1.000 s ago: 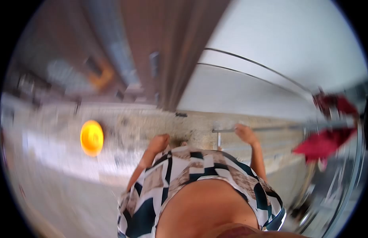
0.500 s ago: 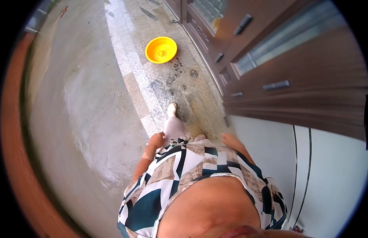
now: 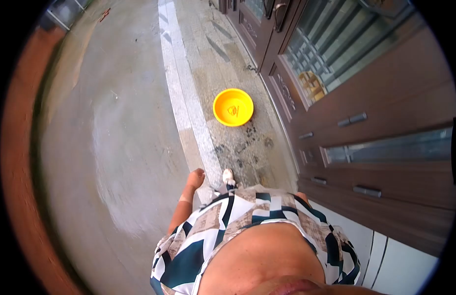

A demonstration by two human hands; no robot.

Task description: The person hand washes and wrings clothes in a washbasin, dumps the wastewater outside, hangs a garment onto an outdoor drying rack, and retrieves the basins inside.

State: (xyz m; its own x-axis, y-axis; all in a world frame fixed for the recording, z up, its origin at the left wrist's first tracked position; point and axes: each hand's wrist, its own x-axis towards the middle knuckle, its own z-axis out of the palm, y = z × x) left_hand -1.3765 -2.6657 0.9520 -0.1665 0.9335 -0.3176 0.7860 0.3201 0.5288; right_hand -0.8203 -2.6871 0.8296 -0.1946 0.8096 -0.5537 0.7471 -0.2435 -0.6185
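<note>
A yellow plastic basin (image 3: pixel 224 118) with a dark printed mark on its bottom sits upright on the stone paving in front of me. My left hand (image 3: pixel 196 178) hangs at my left side with its fingers curled in, and I see nothing in it. It is apart from the basin, nearer to my body. My right hand is hidden behind my patterned top (image 3: pixel 267 204); only a bit of the arm (image 3: pixel 302 196) shows at its edge.
Brown doors (image 3: pixel 395 118) with handles and glass panes line the right side. Dark wet spots (image 3: pixel 245 142) mark the paving by the basin. A concrete yard (image 3: pixel 134 123) stretches to the left, bordered by a reddish strip (image 3: pixel 16 162). My shoe (image 3: pixel 228 175) is on the paving.
I have stepped forward, so the basin appears lower in view and closer. More of the doors shows. My right hand has gone out of sight behind my top.
</note>
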